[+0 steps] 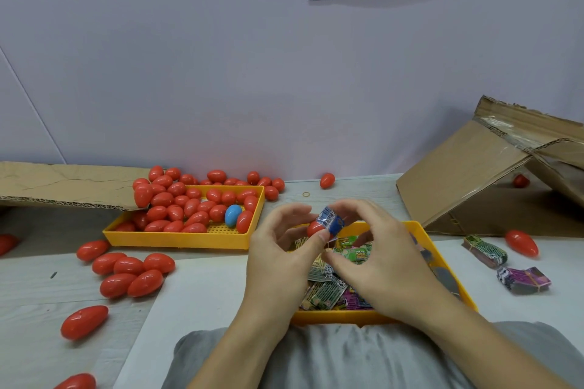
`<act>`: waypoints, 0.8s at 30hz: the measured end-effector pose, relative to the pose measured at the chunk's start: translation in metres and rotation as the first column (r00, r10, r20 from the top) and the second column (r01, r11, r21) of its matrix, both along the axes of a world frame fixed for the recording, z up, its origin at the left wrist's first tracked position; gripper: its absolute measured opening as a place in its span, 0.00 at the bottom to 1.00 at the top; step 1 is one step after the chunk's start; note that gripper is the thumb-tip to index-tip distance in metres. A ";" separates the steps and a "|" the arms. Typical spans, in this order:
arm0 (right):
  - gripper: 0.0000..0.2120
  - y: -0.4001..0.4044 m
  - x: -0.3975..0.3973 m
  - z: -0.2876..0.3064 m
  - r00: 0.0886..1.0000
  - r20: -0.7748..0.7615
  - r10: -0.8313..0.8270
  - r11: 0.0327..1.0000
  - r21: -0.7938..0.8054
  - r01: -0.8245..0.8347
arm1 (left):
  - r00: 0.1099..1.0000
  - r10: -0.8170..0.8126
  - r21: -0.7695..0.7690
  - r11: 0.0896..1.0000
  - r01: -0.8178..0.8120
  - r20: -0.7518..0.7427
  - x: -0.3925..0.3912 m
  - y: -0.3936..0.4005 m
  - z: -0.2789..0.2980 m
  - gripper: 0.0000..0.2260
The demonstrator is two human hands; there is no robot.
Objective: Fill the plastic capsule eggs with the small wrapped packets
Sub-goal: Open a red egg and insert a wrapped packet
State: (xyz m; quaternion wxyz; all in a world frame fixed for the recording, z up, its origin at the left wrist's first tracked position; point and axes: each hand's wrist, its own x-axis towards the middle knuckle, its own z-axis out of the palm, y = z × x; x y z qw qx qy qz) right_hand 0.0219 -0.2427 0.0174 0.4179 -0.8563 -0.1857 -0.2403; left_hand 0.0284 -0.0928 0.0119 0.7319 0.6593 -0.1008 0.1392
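Observation:
My left hand [282,249] holds a red capsule egg half [315,227] between thumb and fingers, above the near yellow tray [442,257]. A blue wrapped packet [331,220] sticks out of that egg half, and my right hand [376,249] pinches the packet from the right. Many small green, purple and white packets [328,289] fill the near tray under my hands. The far yellow tray [177,238] holds several red eggs [177,203] and one blue egg [233,215].
Loose red eggs [132,275] lie on the table at the left and along the wall. Two banded packet bundles [523,279] and a red egg [521,243] lie at the right. A tipped cardboard box [480,173] stands back right; a cardboard flap [63,183] lies back left.

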 end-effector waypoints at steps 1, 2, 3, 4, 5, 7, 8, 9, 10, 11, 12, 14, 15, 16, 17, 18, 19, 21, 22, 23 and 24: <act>0.26 0.002 0.000 -0.001 1.000 0.016 -0.001 1.000 -0.030 0.001 | 1.000 -0.002 -0.025 1.000 0.001 -0.011 0.000 0.000 0.000 0.13; 0.28 0.004 0.000 -0.003 1.000 0.027 -0.006 0.999 -0.050 0.008 | 1.000 -0.005 -0.047 0.999 0.004 -0.020 0.001 0.000 0.000 0.13; 0.29 0.006 0.000 -0.003 0.999 0.039 -0.019 0.998 -0.065 0.022 | 1.000 -0.008 -0.064 0.998 0.007 -0.026 0.001 0.000 0.000 0.13; 0.31 0.007 0.000 -0.003 0.998 0.057 -0.040 0.996 -0.081 0.044 | 1.000 -0.012 -0.076 0.997 0.009 -0.029 0.001 0.000 0.000 0.13; 0.31 0.008 0.000 -0.003 0.995 0.082 -0.063 0.993 -0.099 0.071 | 0.999 -0.015 -0.084 0.996 0.012 -0.030 0.001 -0.001 0.000 0.13; 0.31 0.010 -0.001 -0.002 0.985 0.136 -0.106 0.984 -0.131 0.124 | 0.999 -0.020 -0.083 0.996 0.018 -0.025 0.002 -0.001 0.000 0.13; 0.30 0.011 -0.001 -0.001 0.980 0.159 -0.122 0.980 -0.137 0.144 | 1.000 -0.023 -0.074 0.997 0.021 -0.021 0.002 -0.001 -0.001 0.13; 0.29 0.012 -0.001 0.000 0.975 0.181 -0.133 0.978 -0.135 0.158 | 1.000 -0.025 -0.066 0.998 0.024 -0.019 0.002 -0.001 -0.001 0.13; 0.28 0.012 -0.002 0.001 0.970 0.199 -0.139 0.978 -0.128 0.167 | 1.000 -0.027 -0.060 0.998 0.026 -0.016 0.002 -0.001 0.000 0.13; 0.27 0.012 -0.002 0.001 0.967 0.211 -0.142 0.978 -0.123 0.170 | 0.999 -0.030 -0.059 0.998 0.029 -0.013 0.001 -0.001 0.000 0.13; 0.27 0.012 -0.002 0.001 0.966 0.217 -0.140 0.978 -0.123 0.170 | 0.999 -0.034 -0.060 0.998 0.034 -0.011 0.001 -0.001 0.001 0.13; 0.27 0.013 -0.003 0.002 0.967 0.219 -0.127 0.978 -0.134 0.159 | 0.999 -0.043 -0.067 0.997 0.042 -0.010 0.000 -0.001 0.002 0.14; 0.27 0.013 -0.003 0.002 0.968 0.220 -0.118 0.979 -0.138 0.150 | 0.999 -0.040 -0.071 0.997 0.040 -0.011 0.000 -0.001 0.003 0.15; 0.27 0.014 -0.004 0.002 0.970 0.220 -0.104 0.981 -0.139 0.137 | 0.999 -0.034 -0.071 0.997 0.033 -0.009 -0.001 -0.001 0.003 0.15; 0.27 0.015 -0.004 0.002 0.972 0.217 -0.087 0.983 -0.139 0.118 | 1.000 -0.024 -0.068 0.997 0.023 -0.011 0.000 -0.001 0.003 0.15; 0.26 0.015 -0.005 0.002 0.976 0.208 -0.067 0.986 -0.136 0.096 | 1.000 -0.011 -0.061 0.998 0.010 -0.016 0.000 -0.002 0.002 0.14; 0.26 0.015 -0.005 0.002 0.979 0.197 -0.047 0.989 -0.130 0.073 | 1.000 -0.002 -0.060 0.998 0.001 -0.024 0.001 -0.002 0.002 0.14; 0.27 0.015 -0.005 0.001 0.983 0.183 -0.017 0.993 -0.113 0.038 | 0.999 -0.011 -0.085 0.996 0.007 -0.048 0.001 -0.002 0.001 0.17; 0.27 0.015 -0.005 0.001 0.984 0.180 -0.008 0.994 -0.105 0.028 | 0.998 -0.020 -0.099 0.995 0.014 -0.065 0.000 -0.002 0.001 0.18; 0.27 0.015 -0.005 0.001 0.984 0.177 -0.001 0.995 -0.099 0.019 | 0.997 -0.027 -0.108 0.994 0.019 -0.078 0.000 -0.002 0.001 0.17; 0.27 0.015 -0.004 0.000 0.985 0.172 0.005 0.996 -0.093 0.011 | 0.996 -0.033 -0.108 0.994 0.024 -0.082 -0.001 -0.002 0.002 0.17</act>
